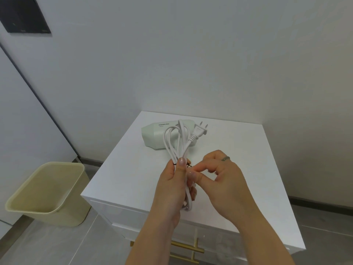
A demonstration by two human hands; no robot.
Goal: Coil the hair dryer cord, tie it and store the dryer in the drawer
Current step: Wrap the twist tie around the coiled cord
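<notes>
A pale green hair dryer (154, 133) lies on the white cabinet top (238, 150) near its back edge. Its white cord (176, 142) is gathered into long loops, with the plug (199, 131) sticking up at the right. My left hand (172, 188) grips the bundle of loops around its middle, thumb pressed on the front. A thin black tie (189, 165) sits around the bundle just beside that thumb. My right hand (219, 178), a ring on one finger, pinches the tie's end between thumb and forefinger.
The white cabinet has drawers with gold handles (189, 247) at its front, shut below my arms. A cream waste bin (49, 194) stands on the grey floor to the left. White walls rise behind; a dark panel (23, 14) hangs at top left.
</notes>
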